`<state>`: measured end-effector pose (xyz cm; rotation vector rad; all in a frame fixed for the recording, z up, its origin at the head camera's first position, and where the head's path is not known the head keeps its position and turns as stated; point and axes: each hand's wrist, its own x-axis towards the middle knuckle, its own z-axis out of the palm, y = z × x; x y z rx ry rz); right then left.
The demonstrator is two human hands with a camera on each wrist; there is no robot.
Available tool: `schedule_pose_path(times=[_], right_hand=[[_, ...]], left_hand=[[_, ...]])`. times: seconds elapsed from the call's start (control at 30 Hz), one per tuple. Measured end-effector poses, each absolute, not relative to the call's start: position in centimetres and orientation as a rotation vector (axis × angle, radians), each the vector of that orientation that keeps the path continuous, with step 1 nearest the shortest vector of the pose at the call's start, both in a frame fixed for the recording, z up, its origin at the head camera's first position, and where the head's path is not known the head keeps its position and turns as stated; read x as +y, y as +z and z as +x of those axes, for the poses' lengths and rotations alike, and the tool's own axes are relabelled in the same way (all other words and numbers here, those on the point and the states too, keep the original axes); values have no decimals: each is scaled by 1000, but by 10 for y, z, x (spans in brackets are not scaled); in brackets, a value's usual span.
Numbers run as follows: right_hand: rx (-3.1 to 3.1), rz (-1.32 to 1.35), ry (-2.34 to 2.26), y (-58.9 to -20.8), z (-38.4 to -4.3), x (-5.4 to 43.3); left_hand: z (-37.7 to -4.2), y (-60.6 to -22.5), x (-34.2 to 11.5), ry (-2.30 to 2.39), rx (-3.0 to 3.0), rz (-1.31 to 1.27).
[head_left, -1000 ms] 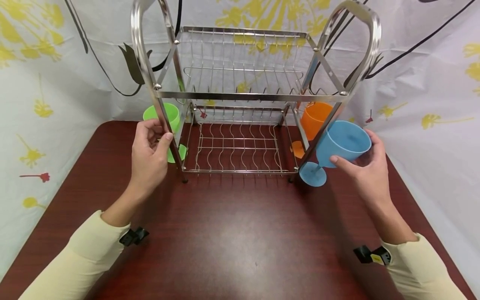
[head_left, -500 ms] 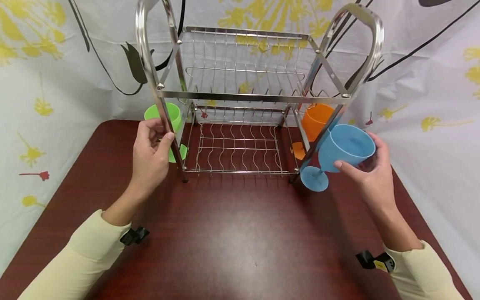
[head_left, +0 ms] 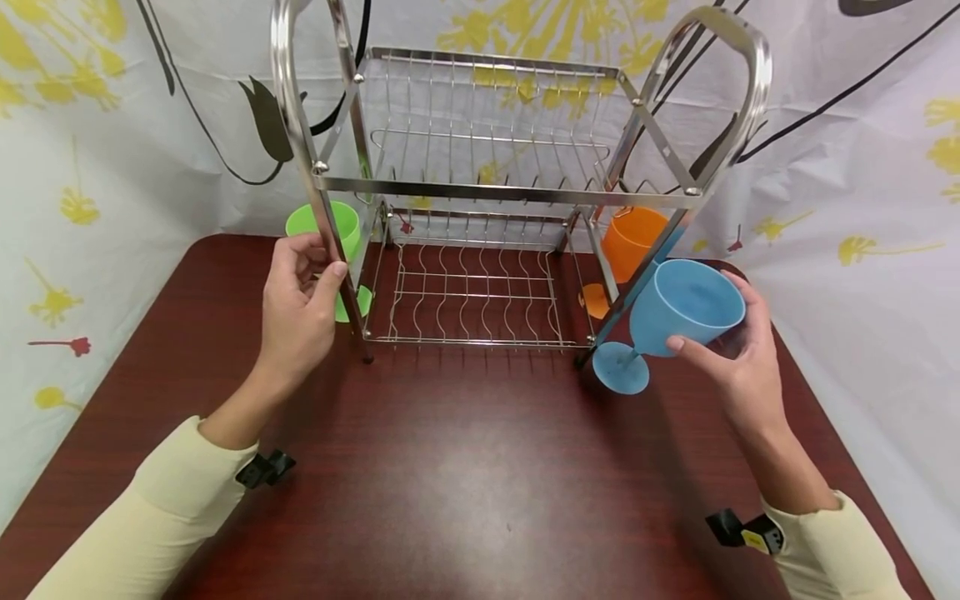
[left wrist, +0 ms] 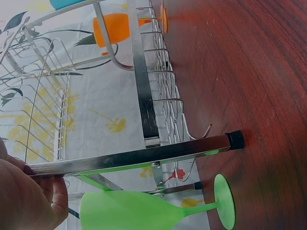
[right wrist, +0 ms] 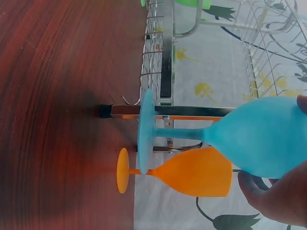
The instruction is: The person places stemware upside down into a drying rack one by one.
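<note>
At the right of the head view my right hand (head_left: 738, 367) grips a blue plastic goblet (head_left: 686, 304) by its bowl, thumb in front and fingers behind. In the right wrist view the goblet's foot shows a gap above the dark tabletop. My left hand (head_left: 300, 312) pinches the front left post of a two-tier metal dish rack (head_left: 480, 193) between thumb and curled fingers. Behind that hand stands a green goblet (left wrist: 129, 210), outside the rack's left side. An orange goblet (right wrist: 196, 172) stands beside the rack's right side, behind the blue one.
The rack stands on a dark red wooden table (head_left: 480, 467), its lower wire tray (head_left: 476, 287) low over the surface. A white sheet (head_left: 847, 192) printed with flowers hangs behind and along both sides.
My right hand has brought the blue goblet slightly down toward the front of the table. The left hand keeps its hold on the rack post.
</note>
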<state>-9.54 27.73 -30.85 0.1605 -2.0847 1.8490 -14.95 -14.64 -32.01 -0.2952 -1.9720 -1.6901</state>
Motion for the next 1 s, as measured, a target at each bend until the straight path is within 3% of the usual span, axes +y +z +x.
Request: schedule_pose_path(times=[1.0], right_hand=[[-2185,325,1905,-302,-81,259]], left_hand=[[-149,-321,-146,-1650,-1961,-296]])
